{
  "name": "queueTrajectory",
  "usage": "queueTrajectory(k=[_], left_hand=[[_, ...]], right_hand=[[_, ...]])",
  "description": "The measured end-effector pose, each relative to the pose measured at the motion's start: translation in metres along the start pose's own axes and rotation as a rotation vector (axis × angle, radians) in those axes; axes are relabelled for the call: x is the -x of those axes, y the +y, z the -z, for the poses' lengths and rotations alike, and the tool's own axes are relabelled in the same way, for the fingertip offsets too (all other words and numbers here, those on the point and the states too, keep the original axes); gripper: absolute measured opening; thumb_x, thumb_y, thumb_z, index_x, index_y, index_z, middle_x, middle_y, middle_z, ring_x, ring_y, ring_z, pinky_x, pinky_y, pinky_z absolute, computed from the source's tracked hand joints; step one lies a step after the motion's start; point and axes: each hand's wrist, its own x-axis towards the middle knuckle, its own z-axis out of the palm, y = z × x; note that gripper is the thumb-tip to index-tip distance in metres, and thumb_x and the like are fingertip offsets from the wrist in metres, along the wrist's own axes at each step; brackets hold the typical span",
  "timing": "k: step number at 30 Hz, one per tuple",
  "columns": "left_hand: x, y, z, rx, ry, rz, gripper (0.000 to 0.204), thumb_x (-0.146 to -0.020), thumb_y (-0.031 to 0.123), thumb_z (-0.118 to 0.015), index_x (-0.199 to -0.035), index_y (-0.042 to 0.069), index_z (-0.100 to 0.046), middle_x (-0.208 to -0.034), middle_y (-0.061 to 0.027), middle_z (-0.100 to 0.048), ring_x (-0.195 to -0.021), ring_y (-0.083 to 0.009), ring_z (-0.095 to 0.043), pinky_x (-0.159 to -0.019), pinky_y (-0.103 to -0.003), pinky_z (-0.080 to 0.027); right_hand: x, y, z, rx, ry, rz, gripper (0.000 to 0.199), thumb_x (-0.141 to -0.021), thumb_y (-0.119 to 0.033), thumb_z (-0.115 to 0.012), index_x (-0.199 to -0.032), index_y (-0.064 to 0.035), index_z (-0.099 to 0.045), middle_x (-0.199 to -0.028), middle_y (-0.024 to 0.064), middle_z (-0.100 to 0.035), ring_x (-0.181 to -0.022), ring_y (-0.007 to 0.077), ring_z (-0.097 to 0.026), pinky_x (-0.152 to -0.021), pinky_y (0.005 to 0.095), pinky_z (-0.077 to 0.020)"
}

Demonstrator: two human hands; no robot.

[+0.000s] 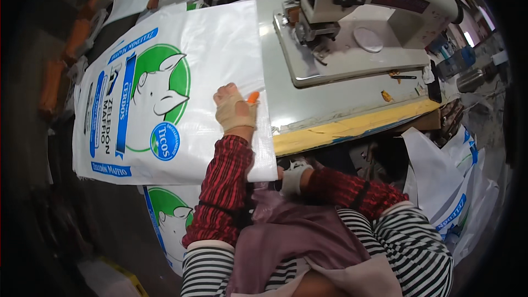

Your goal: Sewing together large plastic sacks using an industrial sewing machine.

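A large white woven sack (212, 49), printed with a green circle and a pig's head, lies across the left of the table and hangs past its near edge. On its right part rests my left hand (234, 111), in a beige wrap, fingers lying on the sack. A small orange thing (253, 97) shows by its thumb; I cannot tell whether it is worn or held. My right hand (297, 177), also wrapped, is at the sack's near right corner, its partly hidden fingers closed on the edge. To the right stands a white industrial sewing machine (379, 8).
The table (324, 104) has a worn yellow front edge (352, 126). More printed sacks (440, 187) are heaped at the right, and another sack (175, 214) hangs below at left. A co-worker's hand (153, 1) rests near white sheets at the far left. Orange bundles (53, 85) line the left side.
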Motion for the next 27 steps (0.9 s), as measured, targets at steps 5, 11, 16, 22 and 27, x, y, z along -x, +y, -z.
queueTrajectory(k=[5,11,16,22,27], left_hand=[[-0.006,-0.031,-0.029,0.561,-0.122,0.346,0.021,-0.077,0.019,-0.062,-0.082,-0.001,-0.060,-0.074,-0.0104,-0.057,-0.068,-0.0199,-0.054,-0.065,-0.032,-0.044],[-0.012,-0.042,-0.021,0.941,-0.090,0.739,0.017,-0.083,0.016,-0.054,-0.084,-0.001,-0.059,-0.072,-0.0039,-0.053,-0.066,-0.0121,-0.046,-0.061,-0.027,-0.040],[-0.039,-0.105,-0.006,0.446,0.242,0.285,0.016,-0.086,0.014,-0.048,-0.081,0.001,-0.055,-0.068,-0.0113,-0.050,-0.062,-0.0239,-0.047,-0.060,-0.034,-0.040],[-0.113,-0.279,0.149,0.469,0.352,0.263,0.013,-0.084,0.013,-0.053,-0.091,0.003,-0.055,-0.085,-0.0114,-0.056,-0.076,-0.0234,-0.053,-0.069,-0.030,-0.043],[-0.138,-0.130,0.161,-0.488,0.480,-0.434,0.021,-0.073,0.009,-0.060,-0.093,0.006,-0.053,-0.097,-0.0135,-0.055,-0.086,-0.0294,-0.053,-0.077,-0.037,-0.044]], right_hand=[[0.021,0.041,0.027,-0.563,0.306,0.696,0.017,-0.071,-0.013,-0.052,-0.086,-0.0061,-0.055,-0.083,0.0119,-0.058,-0.083,0.0267,-0.056,-0.073,0.0321,-0.0443],[-0.022,0.031,0.123,-0.456,1.015,0.359,0.035,-0.077,-0.022,-0.058,-0.108,-0.0075,-0.049,-0.100,0.0118,-0.058,-0.093,0.0268,-0.055,-0.075,0.0330,-0.0449],[-0.045,-0.005,0.172,-0.512,1.103,-0.006,0.069,-0.075,-0.030,-0.062,-0.129,0.0000,-0.031,-0.112,0.0192,-0.048,-0.103,0.0306,-0.047,-0.086,0.0391,-0.0383],[-0.072,-0.002,0.221,-0.296,0.846,0.076,0.071,-0.075,-0.037,-0.058,-0.130,-0.0024,-0.030,-0.118,0.0213,-0.045,-0.109,0.0334,-0.043,-0.093,0.0409,-0.0350],[-0.107,0.024,0.231,-0.281,0.642,-0.144,0.060,-0.076,-0.038,-0.057,-0.123,-0.0049,-0.042,-0.106,0.0194,-0.054,-0.098,0.0318,-0.052,-0.087,0.0414,-0.0406]])
